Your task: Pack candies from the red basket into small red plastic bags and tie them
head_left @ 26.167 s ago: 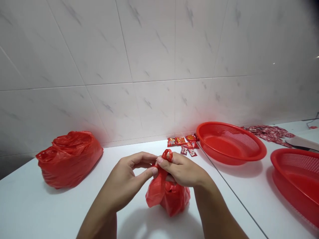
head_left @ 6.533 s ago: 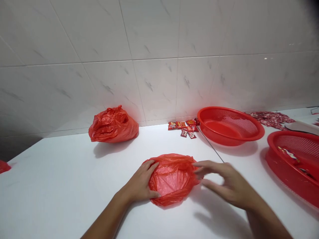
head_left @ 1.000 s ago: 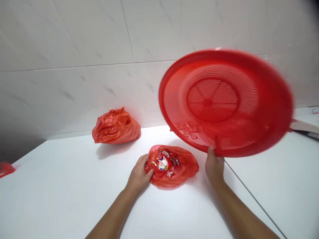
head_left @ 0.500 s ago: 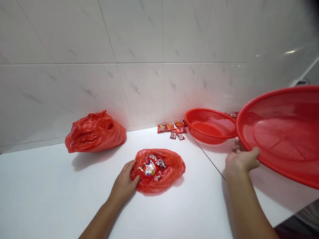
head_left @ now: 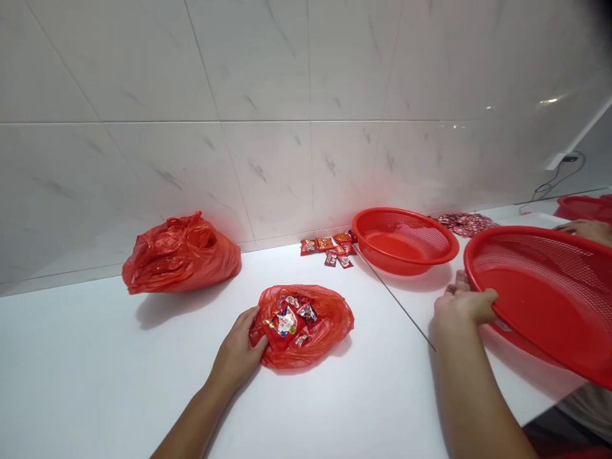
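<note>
My left hand [head_left: 239, 347] grips the open red bag [head_left: 333, 324], best held steady, while my right hand [head_left: 461, 309] seemingly clasps the nearer basket [head_left: 545, 309].

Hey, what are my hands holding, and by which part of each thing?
Your left hand holds the open, crinkled red plastic bag by its left edge; your right hand holds the round red plastic basket by its rim's left side.

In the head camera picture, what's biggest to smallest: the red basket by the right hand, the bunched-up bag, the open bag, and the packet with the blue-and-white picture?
1. Red basket: largest, though nearness helps and the edge cuts it off.
2. Bunched-up bag and open bag: too alike to rank.
3. Packet: smallest.
</note>
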